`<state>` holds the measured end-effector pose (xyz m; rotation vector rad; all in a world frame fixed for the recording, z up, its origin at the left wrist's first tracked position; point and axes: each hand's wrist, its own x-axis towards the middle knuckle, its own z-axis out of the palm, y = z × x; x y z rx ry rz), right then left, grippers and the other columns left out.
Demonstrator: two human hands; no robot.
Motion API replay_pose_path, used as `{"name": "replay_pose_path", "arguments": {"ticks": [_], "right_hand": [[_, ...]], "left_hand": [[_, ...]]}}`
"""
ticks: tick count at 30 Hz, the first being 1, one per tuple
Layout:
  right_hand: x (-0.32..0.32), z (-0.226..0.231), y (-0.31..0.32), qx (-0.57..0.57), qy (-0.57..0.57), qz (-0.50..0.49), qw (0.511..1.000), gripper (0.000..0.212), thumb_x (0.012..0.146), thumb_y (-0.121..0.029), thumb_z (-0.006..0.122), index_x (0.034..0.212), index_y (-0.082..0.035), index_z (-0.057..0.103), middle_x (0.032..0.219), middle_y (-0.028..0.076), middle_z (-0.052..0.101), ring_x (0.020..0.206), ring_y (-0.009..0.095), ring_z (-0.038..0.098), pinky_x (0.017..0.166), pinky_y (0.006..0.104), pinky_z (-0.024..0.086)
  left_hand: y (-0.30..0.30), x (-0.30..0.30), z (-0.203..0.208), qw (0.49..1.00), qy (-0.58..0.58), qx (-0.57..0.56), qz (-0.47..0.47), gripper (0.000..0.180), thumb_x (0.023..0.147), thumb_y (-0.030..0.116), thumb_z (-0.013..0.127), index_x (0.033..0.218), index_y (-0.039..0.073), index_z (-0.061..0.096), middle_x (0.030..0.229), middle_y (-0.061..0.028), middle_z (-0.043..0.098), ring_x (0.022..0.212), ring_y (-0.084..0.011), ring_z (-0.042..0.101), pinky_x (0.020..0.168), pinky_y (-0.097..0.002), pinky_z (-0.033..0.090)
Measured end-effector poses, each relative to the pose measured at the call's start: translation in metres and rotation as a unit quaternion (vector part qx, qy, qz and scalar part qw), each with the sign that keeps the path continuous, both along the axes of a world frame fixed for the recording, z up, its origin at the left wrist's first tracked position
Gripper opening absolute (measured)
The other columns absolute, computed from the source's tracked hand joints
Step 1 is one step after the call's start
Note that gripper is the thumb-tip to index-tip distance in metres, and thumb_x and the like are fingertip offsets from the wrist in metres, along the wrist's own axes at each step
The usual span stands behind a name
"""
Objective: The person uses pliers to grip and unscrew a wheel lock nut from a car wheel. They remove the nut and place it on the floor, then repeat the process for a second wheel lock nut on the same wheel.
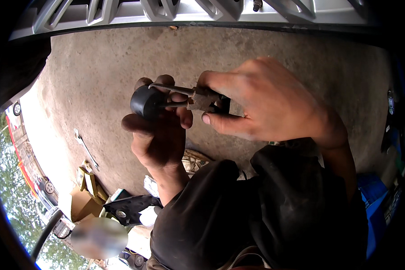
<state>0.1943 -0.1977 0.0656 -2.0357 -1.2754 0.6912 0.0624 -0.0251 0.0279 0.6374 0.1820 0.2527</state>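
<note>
My left hand is curled palm-up round a black, smooth, cup-shaped round part, thumb on its near side and fingertips behind it. From the right, my right hand pinches a rusty metal fitting between thumb and fingers. Two thin metal rods reach left from this fitting; the upper one, with a bent tip, passes over the black part, and the lower one runs to its face. Whether the rods are fixed to the black part I cannot tell. My right fingers partly cover a dark piece at the fitting's right end.
Across the top runs a silver spoked wheel with a dark edge. A wrench lies on the concrete floor at left, near an open cardboard box. Blue material is at lower right. Parked cars stand outside, far left.
</note>
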Motion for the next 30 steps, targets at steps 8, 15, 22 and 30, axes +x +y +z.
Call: {"name": "replay_pose_path", "arguments": {"ticks": [8, 15, 22, 30], "right_hand": [[0.002, 0.001, -0.001, 0.005, -0.04, -0.018, 0.999, 0.037, 0.082, -0.034, 0.069, 0.1, -0.002, 0.063, 0.055, 0.013, 0.057, 0.052, 0.029, 0.06, 0.053, 0.0417, 0.046], [0.003, -0.003, 0.003, -0.043, 0.0, -0.003, 0.999, 0.039, 0.082, -0.032, 0.069, 0.103, -0.001, 0.064, 0.054, 0.013, 0.057, 0.048, 0.028, 0.06, 0.053, 0.0402, 0.047], [0.0, -0.007, 0.003, -0.032, -0.012, 0.01, 0.999, 0.036, 0.082, -0.03, 0.069, 0.104, -0.001, 0.064, 0.053, 0.011, 0.058, 0.043, 0.025, 0.058, 0.049, 0.04, 0.045], [-0.004, -0.004, -0.001, -0.024, -0.027, 0.002, 0.999, 0.033, 0.082, -0.028, 0.069, 0.1, -0.002, 0.062, 0.057, 0.013, 0.058, 0.052, 0.03, 0.06, 0.053, 0.0395, 0.046]], "left_hand": [[-0.002, 0.005, 0.008, 0.986, 0.084, 0.136, 0.044, 0.065, 0.09, 0.063, 0.051, 0.121, 0.007, 0.046, 0.111, -0.0159, 0.062, 0.097, -0.0267, 0.063, 0.073, -0.0353, 0.048], [-0.01, 0.011, 0.002, 0.986, 0.085, 0.106, 0.101, 0.055, 0.092, 0.062, 0.049, 0.109, 0.011, 0.047, 0.094, -0.012, 0.062, 0.082, -0.0244, 0.061, 0.074, -0.0367, 0.047], [-0.009, 0.01, 0.008, 0.978, 0.126, 0.144, 0.078, 0.057, 0.091, 0.067, 0.045, 0.106, 0.012, 0.047, 0.083, -0.0092, 0.056, 0.067, -0.0205, 0.056, 0.062, -0.0308, 0.043], [-0.013, 0.012, 0.013, 0.957, 0.216, 0.156, 0.119, 0.058, 0.091, 0.068, 0.046, 0.088, 0.011, 0.046, 0.066, -0.0042, 0.05, 0.048, -0.0122, 0.045, 0.041, -0.0236, 0.031]]}}
